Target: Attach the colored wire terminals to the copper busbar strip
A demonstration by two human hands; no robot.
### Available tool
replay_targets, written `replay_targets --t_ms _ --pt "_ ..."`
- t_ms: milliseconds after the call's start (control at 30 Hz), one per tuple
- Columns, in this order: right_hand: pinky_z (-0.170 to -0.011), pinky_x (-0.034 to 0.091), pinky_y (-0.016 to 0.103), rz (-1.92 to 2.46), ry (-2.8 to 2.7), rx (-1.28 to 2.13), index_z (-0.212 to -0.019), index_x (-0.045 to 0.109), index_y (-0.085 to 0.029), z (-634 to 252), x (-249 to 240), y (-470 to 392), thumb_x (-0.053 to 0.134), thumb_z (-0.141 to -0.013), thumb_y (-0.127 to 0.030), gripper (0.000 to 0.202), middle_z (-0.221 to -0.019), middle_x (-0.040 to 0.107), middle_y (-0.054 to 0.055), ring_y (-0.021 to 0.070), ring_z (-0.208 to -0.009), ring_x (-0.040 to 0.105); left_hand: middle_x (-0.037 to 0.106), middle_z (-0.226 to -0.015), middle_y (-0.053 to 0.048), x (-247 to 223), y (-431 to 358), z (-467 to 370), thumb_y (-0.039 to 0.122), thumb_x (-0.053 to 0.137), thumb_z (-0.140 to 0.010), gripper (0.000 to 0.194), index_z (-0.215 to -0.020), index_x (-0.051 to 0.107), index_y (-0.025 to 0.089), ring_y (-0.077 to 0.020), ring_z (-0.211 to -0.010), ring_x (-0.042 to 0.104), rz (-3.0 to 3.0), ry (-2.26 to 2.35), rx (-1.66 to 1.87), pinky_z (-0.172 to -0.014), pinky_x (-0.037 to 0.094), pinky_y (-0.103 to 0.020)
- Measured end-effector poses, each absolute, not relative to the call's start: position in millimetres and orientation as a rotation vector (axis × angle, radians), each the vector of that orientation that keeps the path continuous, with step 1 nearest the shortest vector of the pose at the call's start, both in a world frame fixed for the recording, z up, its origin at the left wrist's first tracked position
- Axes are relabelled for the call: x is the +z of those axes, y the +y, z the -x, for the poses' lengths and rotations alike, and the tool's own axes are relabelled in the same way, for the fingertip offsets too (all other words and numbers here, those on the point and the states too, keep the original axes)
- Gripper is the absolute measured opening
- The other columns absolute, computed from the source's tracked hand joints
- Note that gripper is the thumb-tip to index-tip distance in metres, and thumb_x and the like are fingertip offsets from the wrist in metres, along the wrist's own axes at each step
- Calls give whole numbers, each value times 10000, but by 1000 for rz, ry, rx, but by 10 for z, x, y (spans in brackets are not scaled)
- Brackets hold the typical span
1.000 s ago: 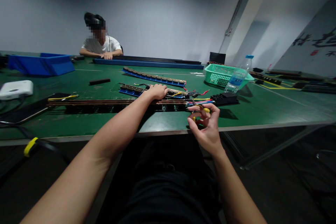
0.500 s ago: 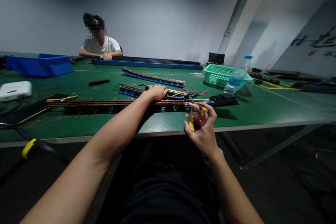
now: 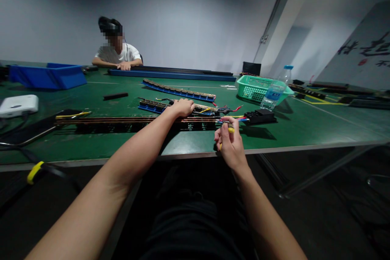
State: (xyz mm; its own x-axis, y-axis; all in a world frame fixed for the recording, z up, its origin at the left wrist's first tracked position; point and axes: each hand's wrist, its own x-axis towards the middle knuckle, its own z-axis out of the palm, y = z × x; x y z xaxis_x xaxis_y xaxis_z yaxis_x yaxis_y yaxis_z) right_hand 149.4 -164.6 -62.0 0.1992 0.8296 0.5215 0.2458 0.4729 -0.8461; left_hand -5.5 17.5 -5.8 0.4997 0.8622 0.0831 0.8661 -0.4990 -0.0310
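A long black strip with copper-coloured rails (image 3: pixel 134 120) lies along the front of the green table. My left hand (image 3: pixel 183 108) rests over its middle, fingers bent around something I cannot make out. At the strip's right end, beside the coloured wires, my right hand (image 3: pixel 231 142) is closed on yellow-handled pliers (image 3: pixel 231 129); their jaws are mostly hidden. The wires run to a black connector block (image 3: pixel 261 116). Behind my left hand lies a shorter blue-based strip (image 3: pixel 150 106) with loose red, yellow and black wires. Another blue-based strip (image 3: pixel 179 90) sits farther back.
A green basket (image 3: pixel 251 88) and a water bottle (image 3: pixel 272 95) stand at the right. A blue bin (image 3: pixel 48 77) and a white device (image 3: pixel 18 105) are at the left. Across the table a person (image 3: pixel 117 50) leans on it, near long blue-black bars (image 3: pixel 170 73).
My right hand has closed around the pliers, its fingers drawn in and the handles now mostly covered. My left hand has kept its place.
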Motion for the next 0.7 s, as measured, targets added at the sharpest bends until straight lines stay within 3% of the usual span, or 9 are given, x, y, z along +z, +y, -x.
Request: replay_targets --t_ms 133,300,400,467,567,700 --pt "-325 304 162 976 -1152 764 -1034 429 -287 -1492 -556 -1607 469 -893 -702 441 -523 484 -116 69 -328 384 587 -1382 -153 -48 173 57 380 240 -1041 456 -1272 586 194 -334 -1241 549 2660 -1544 -73 -1022 417 -521" --pt "-271 227 159 889 -839 806 -964 374 -285 -1483 -475 -1560 428 -764 -866 617 -489 429 -135 64 -260 350 578 -1395 -157 -41 165 55 379 238 -1040 466 -1273 595 190 -344 -1251 539 2658 -1546 -81 -1027 411 -530" --pt "-302 238 169 889 -833 834 -992 365 -283 -1492 -468 -1564 398 -763 -879 639 -543 503 -110 65 -283 389 586 -1385 -154 -45 172 54 375 240 -1038 461 -1268 595 192 -338 -1238 550 2651 -1547 -77 -1019 421 -530" --pt "-377 357 197 913 -932 806 -1030 376 -281 -1488 -506 -1598 353 -818 -845 603 -651 609 -66 80 -353 489 593 -1370 -164 -48 175 53 369 243 -1036 461 -1262 597 179 -345 -1229 556 2652 -1537 -79 -1007 429 -540" --pt "-640 523 285 1003 -1157 623 -1149 417 -281 -1457 -610 -1690 323 -919 -737 519 -909 686 6 116 -582 644 603 -1354 -167 -48 170 48 366 244 -1037 459 -1250 603 174 -344 -1225 558 2657 -1530 -89 -1001 432 -538" --pt "-821 519 340 1179 -1424 402 -1299 421 -282 -1439 -705 -1807 453 -967 -557 433 -1102 650 54 154 -815 668 600 -1361 -163 -40 149 38 362 251 -1038 451 -1254 602 179 -335 -1229 558 2644 -1564 -88 -1012 424 -529"
